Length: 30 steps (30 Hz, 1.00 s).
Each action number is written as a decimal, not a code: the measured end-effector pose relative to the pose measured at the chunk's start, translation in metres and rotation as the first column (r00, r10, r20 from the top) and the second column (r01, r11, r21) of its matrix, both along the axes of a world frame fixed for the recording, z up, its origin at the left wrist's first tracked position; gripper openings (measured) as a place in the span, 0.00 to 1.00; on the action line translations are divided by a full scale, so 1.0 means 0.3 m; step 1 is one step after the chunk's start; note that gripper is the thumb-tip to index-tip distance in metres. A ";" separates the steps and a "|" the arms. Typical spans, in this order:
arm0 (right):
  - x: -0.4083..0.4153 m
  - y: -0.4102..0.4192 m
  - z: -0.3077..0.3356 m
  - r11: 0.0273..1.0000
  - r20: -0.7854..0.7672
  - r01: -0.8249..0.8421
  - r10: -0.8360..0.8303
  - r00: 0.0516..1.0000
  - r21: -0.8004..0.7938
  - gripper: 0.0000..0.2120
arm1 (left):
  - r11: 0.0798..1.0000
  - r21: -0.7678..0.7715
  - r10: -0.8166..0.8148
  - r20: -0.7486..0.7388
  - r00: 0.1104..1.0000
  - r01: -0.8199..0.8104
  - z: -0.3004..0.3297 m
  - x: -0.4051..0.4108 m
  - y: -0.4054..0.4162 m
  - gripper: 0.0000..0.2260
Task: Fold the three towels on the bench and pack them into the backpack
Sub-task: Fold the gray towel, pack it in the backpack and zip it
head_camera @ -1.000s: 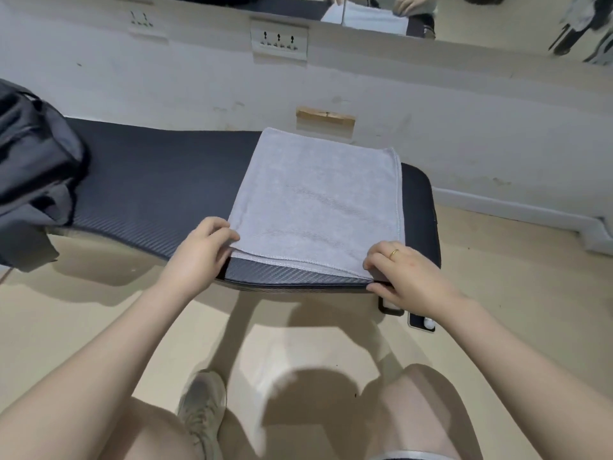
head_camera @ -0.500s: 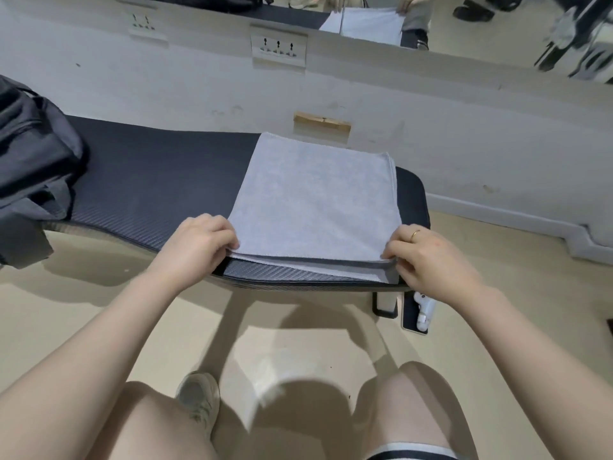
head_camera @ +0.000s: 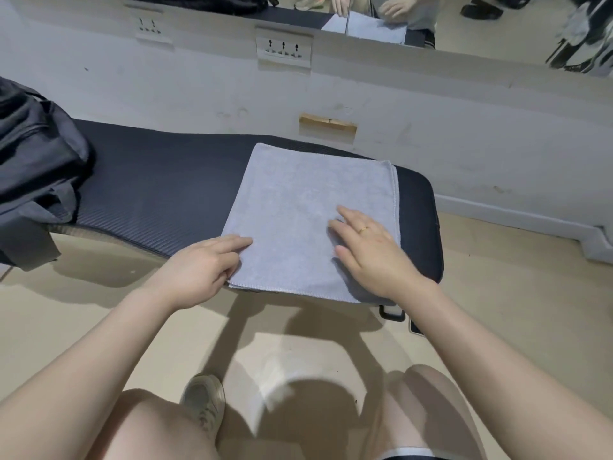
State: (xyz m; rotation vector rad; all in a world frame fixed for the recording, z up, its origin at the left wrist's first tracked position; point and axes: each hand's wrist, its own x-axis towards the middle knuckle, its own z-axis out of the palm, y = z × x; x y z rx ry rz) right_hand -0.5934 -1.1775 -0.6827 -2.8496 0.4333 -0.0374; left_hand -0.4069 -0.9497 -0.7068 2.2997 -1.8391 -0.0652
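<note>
A grey towel lies folded flat in layers on the right end of the black padded bench, its near edge slightly over the bench's front. My left hand is at the towel's near left corner, index finger stretched out on top and the other fingers curled against the edge. My right hand rests flat on the near right part of the towel, fingers spread. The dark backpack sits on the bench's left end, partly out of frame. How many separate towels are in the pile I cannot tell.
Behind the bench runs a white wall with socket plates, a wooden block and a mirror above. The tan floor lies in front, with my shoe and knees below. A bench foot shows under my right wrist.
Both hands have let go of the towel's near edge. My right hand has moved up onto the towel and lies flat; my left index finger now lies on the corner.
</note>
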 end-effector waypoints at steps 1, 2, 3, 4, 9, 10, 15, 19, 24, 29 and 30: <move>0.020 0.020 -0.024 0.999 -0.079 -0.047 0.048 0.996 0.013 0.25 | 1.000 -0.009 0.006 -0.008 1.000 -0.006 -0.007 -0.003 0.011 0.11; 0.031 0.033 -0.048 0.996 -0.144 -0.087 0.087 0.986 0.013 0.26 | 1.000 -0.003 0.026 -0.013 1.000 -0.026 -0.012 -0.006 0.020 0.10; 0.030 0.041 -0.071 0.994 -0.191 -0.113 0.110 0.975 -0.005 0.28 | 0.998 0.007 0.055 -0.033 0.998 -0.054 -0.016 -0.009 0.027 0.09; 0.020 0.039 -0.087 0.991 -0.216 -0.131 0.119 0.969 -0.038 0.30 | 0.996 0.011 0.088 -0.066 0.994 -0.087 -0.020 -0.011 0.034 0.12; -0.115 -0.051 -0.112 0.986 -0.242 -0.059 0.019 0.970 -0.159 0.45 | 0.983 0.062 0.176 -0.105 0.979 -0.171 -0.018 -0.030 0.045 0.16; -0.150 -0.069 -0.112 0.986 -0.234 -0.026 -0.013 0.972 -0.163 0.48 | 0.986 0.045 0.165 -0.095 0.982 -0.161 -0.022 -0.034 0.049 0.13; -0.270 -0.108 -0.138 0.944 -0.238 -0.097 0.020 0.971 -0.315 0.49 | 0.998 -0.010 0.064 0.065 0.996 -0.064 -0.048 -0.052 0.058 0.18; -0.258 -0.099 -0.182 0.912 0.070 -0.066 0.103 0.992 -0.405 0.27 | 0.997 -0.039 0.064 0.119 0.991 -0.060 -0.032 -0.047 0.049 0.24; -0.235 -0.123 -0.134 0.958 0.198 -0.104 0.160 0.967 -0.268 0.13 | 0.985 -0.077 0.145 -0.101 0.984 -0.153 -0.011 -0.020 0.079 0.10; -0.238 -0.103 -0.021 0.858 0.209 0.031 -0.160 0.965 0.513 0.10 | 0.911 -0.130 0.263 -0.549 0.794 -0.392 0.098 -0.068 0.076 0.04; -0.248 -0.101 -0.001 0.773 0.197 0.021 -0.188 0.962 0.634 0.14 | 0.885 -0.175 0.234 -0.633 0.738 -0.431 0.117 -0.079 0.080 0.07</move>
